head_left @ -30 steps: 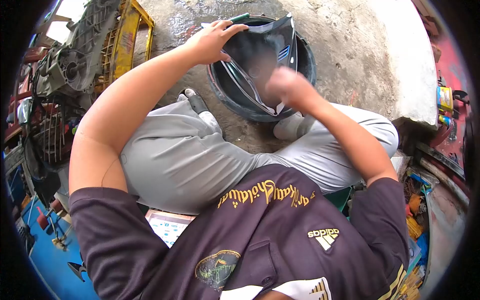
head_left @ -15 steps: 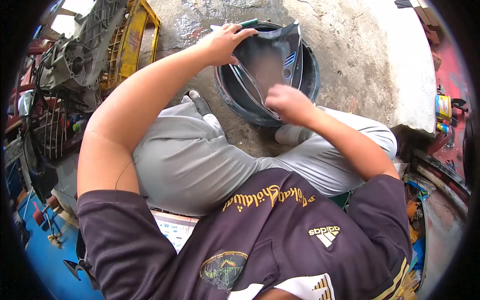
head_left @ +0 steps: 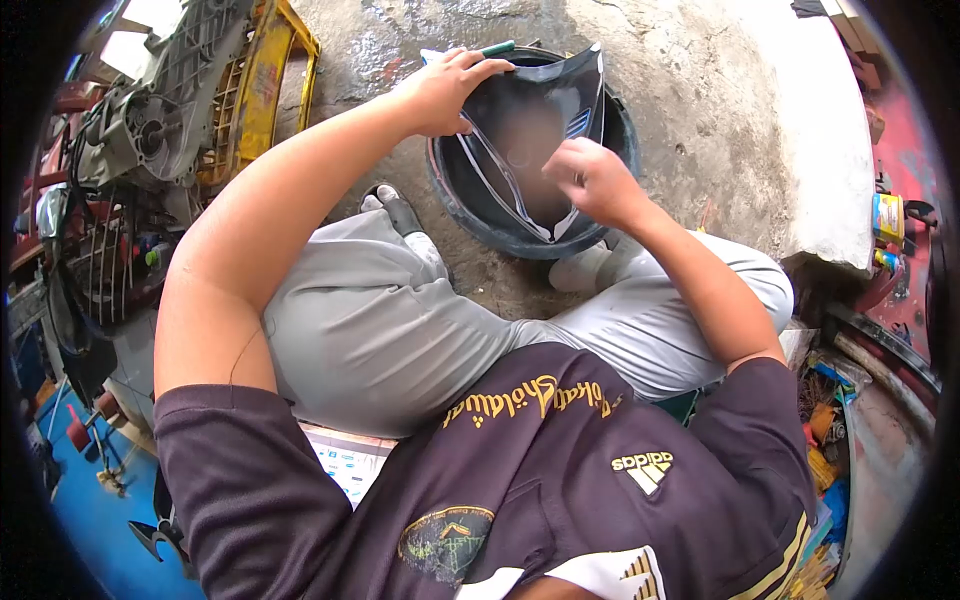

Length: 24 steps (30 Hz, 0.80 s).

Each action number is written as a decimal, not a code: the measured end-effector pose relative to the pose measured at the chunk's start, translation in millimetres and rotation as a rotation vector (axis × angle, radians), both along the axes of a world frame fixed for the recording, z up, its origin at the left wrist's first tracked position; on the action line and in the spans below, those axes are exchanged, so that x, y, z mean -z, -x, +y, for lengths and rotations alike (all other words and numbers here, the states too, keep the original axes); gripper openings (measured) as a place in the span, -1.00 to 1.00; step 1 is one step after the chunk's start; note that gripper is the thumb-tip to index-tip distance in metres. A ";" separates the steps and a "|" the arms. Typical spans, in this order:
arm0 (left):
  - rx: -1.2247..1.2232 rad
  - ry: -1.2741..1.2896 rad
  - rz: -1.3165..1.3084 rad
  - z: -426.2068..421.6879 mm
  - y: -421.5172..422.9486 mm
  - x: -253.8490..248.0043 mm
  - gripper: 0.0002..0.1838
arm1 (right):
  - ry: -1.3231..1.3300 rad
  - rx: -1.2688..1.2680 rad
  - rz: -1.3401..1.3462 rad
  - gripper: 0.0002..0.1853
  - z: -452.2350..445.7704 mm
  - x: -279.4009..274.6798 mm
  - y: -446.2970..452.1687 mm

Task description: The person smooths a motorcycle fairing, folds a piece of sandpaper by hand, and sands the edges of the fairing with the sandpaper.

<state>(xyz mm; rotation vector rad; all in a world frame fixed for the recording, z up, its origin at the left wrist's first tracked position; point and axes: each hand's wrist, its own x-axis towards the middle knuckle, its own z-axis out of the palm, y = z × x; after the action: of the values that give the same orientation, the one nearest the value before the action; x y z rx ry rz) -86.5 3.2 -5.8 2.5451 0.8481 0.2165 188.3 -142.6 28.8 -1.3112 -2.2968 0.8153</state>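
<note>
The left hand (head_left: 440, 95) grips the far-left edge of the panel (head_left: 500, 98), its fingers over the top and the thumb lower down the side. The right hand's (head_left: 598, 185) fingers are curled in over the panel's right half; whether they hold anything, or touch the surface, I cannot tell.

The panel is dark and glossy, with blue stripes (head_left: 578, 122) near its right edge. It sits tilted across the mouth of the tub (head_left: 465, 216), its narrow end towards the person. The left hand's is the only clear grip, so a hard push from the right could swing the narrow end or slide it off the rim, most likely if the surface is wet. Grit under the right fingers could scratch the gloss.

Farther out, the floor (head_left: 690, 120) looks wet beyond the tub, and the right foot (head_left: 577, 272) is close by the tub; a tip or slip could land the panel there or on concrete.
</note>
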 end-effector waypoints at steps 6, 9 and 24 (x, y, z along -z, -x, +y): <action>-0.020 0.308 0.075 9.5 -1.2 -25.5 0.17 | 0.311 0.460 0.245 -0.89 3.8 -6.5 -4.7; 0.034 0.212 0.037 6.0 2.5 -22.6 0.17 | 0.355 0.433 0.221 -0.87 -2.7 -7.4 -6.5; 0.134 0.001 0.148 -16.2 -3.1 -6.7 0.29 | 0.026 -0.097 -0.113 -0.89 -38.4 8.4 8.3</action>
<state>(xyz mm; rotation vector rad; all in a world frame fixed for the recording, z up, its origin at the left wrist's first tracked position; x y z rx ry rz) -83.5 -13.0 0.9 2.6304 0.7256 -0.0141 180.0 -181.0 20.4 -1.2963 -2.4620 0.8240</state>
